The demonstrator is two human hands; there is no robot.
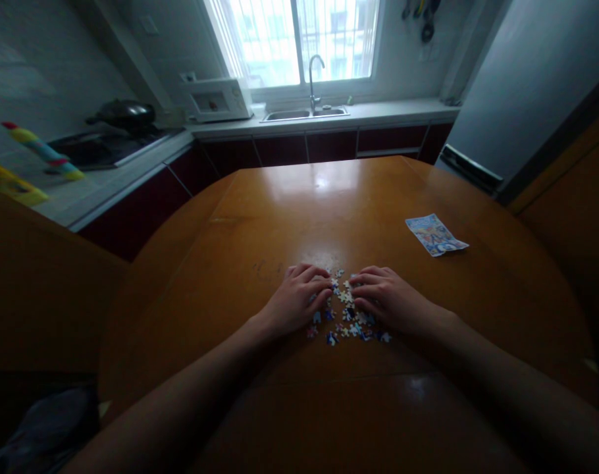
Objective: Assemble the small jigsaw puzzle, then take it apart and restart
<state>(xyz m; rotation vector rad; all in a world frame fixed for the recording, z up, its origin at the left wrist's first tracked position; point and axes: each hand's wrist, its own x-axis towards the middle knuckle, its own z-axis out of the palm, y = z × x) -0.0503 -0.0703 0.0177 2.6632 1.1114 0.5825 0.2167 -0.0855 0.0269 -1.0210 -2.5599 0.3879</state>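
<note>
Several small jigsaw puzzle pieces [346, 297] lie loose in a patch on the wooden table [309, 224], some blue, some pale. On the left side of the patch rests my left hand [303, 296], palm down, its fingers slightly bent and apart. My right hand [384, 295] mirrors it on the other side, with fingers spread over the pieces there. Both sets of fingertips touch or hover just above the pieces; which, I cannot tell. Some pieces are hidden under the hands. Neither hand appears to grip anything.
A creased, colourful picture sheet [435, 234] lies on the table to the right. Beyond the table are a sink [304, 114] with a faucet, a microwave [215, 100], and a wok [124, 115] on the stove. A grey refrigerator [521, 92] stands at the right.
</note>
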